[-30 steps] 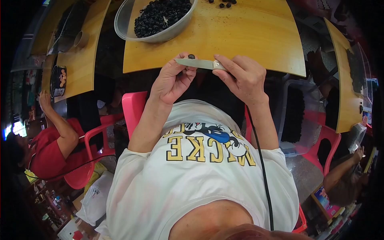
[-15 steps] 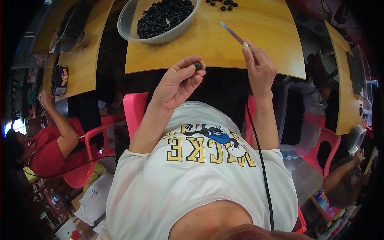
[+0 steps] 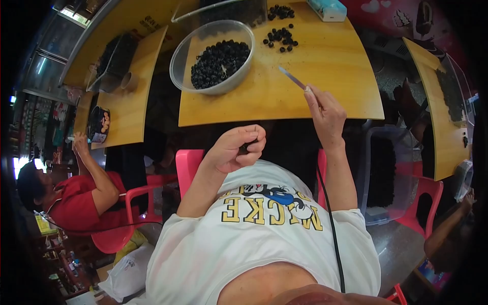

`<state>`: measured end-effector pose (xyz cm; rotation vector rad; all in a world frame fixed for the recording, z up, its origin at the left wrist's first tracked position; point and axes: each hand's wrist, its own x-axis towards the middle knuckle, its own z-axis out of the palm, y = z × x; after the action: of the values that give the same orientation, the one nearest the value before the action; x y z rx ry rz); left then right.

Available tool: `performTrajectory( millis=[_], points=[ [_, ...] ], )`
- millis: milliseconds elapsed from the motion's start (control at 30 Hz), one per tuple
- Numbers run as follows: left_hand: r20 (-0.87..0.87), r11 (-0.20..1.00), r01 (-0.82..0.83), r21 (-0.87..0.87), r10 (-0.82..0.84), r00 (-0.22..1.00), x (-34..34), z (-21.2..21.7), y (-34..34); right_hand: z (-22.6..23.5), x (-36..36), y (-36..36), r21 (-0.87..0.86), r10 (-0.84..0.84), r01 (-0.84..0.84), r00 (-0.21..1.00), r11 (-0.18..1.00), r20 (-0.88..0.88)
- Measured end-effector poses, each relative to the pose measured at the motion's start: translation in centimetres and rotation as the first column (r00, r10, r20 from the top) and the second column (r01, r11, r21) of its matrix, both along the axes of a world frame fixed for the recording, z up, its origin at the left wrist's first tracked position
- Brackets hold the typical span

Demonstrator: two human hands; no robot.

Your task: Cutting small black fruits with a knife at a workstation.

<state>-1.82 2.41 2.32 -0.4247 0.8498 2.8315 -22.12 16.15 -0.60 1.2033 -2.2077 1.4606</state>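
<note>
My left hand (image 3: 235,149) is curled below the near edge of the yellow table (image 3: 335,66), pinching a small dark fruit (image 3: 245,148) between fingers and thumb. My right hand (image 3: 326,114) rests on the table's near right part and grips a thin metal blade (image 3: 291,78) that points up and left. A clear bowl (image 3: 209,57) heaped with dark round fruits stands at the table's left. A loose scatter of the same fruits (image 3: 279,36) lies beyond the blade.
A pale blue box (image 3: 328,8) sits at the table's far edge. A person in red (image 3: 76,198) sits on a red chair at the left by another yellow table (image 3: 124,101). A clear plastic bin (image 3: 381,178) stands at my right, with a red chair (image 3: 424,198).
My hands were together at the table edge. They have parted: the right hand carried the blade up onto the table, and the left hand dropped back toward my chest with a fruit.
</note>
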Motion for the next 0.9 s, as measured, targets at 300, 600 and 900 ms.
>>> performTrajectory(
  millis=[300, 600, 900],
  points=[
    [0.232, 0.945, -0.158, -0.287, 0.228, 0.946, -3.4, 4.4, -5.0, 0.2, 0.0, 0.5, -0.01, -0.003, 0.003, 1.0, 1.0, 0.011],
    [-0.09, 0.616, -0.531, -0.582, 0.6, 0.795, -17.3, 15.5, -25.7, -0.1, 0.5, -0.1, 0.009, 0.037, -0.036, 0.998, 0.999, -0.059],
    [0.214, -0.332, 0.265, -0.905, 0.181, 0.96, -13.7, 6.1, -22.1, -0.2, -0.3, 0.1, -0.037, 0.032, -0.032, 0.999, 0.999, 0.017]
  ],
)
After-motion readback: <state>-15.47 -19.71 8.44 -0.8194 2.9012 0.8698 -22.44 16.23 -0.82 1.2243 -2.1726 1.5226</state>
